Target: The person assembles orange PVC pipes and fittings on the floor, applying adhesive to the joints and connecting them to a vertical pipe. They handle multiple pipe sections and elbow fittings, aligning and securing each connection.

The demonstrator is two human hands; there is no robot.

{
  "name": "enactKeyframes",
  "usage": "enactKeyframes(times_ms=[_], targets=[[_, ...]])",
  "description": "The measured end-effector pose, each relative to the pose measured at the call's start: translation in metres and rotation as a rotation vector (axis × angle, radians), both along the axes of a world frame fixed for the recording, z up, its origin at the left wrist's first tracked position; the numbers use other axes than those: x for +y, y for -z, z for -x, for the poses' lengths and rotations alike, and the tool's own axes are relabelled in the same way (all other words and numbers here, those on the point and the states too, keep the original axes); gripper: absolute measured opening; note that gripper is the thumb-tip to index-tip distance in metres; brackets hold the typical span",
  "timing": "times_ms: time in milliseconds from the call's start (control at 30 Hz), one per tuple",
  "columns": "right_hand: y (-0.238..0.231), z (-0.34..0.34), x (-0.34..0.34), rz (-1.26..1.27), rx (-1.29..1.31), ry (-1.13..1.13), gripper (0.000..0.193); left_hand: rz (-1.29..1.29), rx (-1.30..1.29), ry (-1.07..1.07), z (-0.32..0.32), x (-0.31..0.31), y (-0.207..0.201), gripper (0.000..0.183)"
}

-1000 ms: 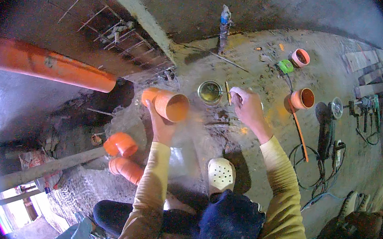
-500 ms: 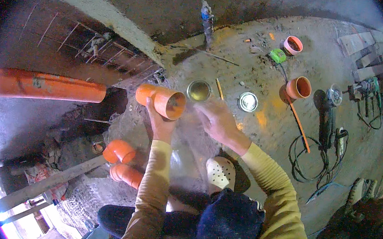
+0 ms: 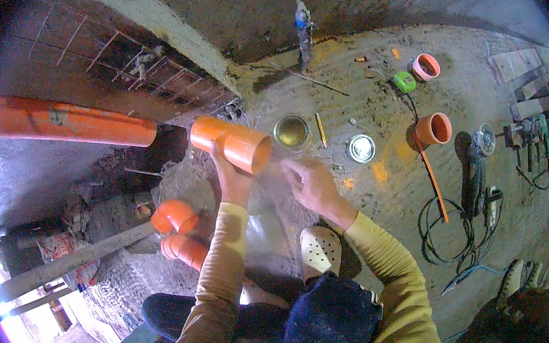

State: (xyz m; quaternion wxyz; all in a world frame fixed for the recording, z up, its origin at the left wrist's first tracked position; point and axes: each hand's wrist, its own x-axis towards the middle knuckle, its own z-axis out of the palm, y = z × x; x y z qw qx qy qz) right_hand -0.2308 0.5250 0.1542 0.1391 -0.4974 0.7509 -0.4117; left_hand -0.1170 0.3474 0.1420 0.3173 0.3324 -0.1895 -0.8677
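My left hand (image 3: 233,179) is closed around an orange plastic pipe fitting (image 3: 228,142), holding it from below and tilted above the floor. The fitting's open socket end points to the right. Close to that end is my right hand (image 3: 319,189), apart from the rim, its fingers bent and drawn together; whatever they pinch, if anything, is too blurred to make out. Beyond the hands, an open round tin (image 3: 291,132) with yellowish contents stands on the floor beside a yellow pencil (image 3: 321,130) and a shiny round metal lid (image 3: 361,149).
A long orange pipe (image 3: 67,124) juts in from the left by a hole. Two orange elbow pieces (image 3: 175,217) lie near my left forearm. To the right are a short orange pipe piece (image 3: 433,128), an angle grinder (image 3: 480,158) with coiled cable, and a green tape measure (image 3: 404,82).
The pipe fitting has turned in my left hand, so its open end now faces more sideways to the right. My right hand stays near that end. The whole view has shifted slightly.
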Motion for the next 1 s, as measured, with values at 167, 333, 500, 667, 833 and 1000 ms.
enactKeyframes(times_ms=[167,333,500,667,833,1000], targets=[[-0.014,-0.001,-0.003,0.024,-0.752,0.02,0.02,0.006,0.031,0.036,-0.011,-0.008,0.015,0.076],[0.003,0.003,0.008,0.071,-0.061,0.001,0.028,-0.053,-0.023,-0.002,-0.008,-0.005,0.011,0.073],[0.006,0.023,0.008,0.25,0.523,0.002,0.05,0.055,-0.054,-0.012,-0.007,-0.002,0.01,0.078],[-0.004,-0.003,0.017,-0.033,-0.328,-0.008,0.031,0.05,0.009,0.027,-0.019,-0.011,0.015,0.069],[0.006,-0.006,0.01,0.156,-0.211,0.213,0.019,0.09,-0.031,-0.005,-0.02,-0.01,0.011,0.07],[0.011,-0.014,0.02,0.12,-0.312,0.013,0.022,0.08,-0.014,0.02,-0.025,-0.013,0.015,0.07]])
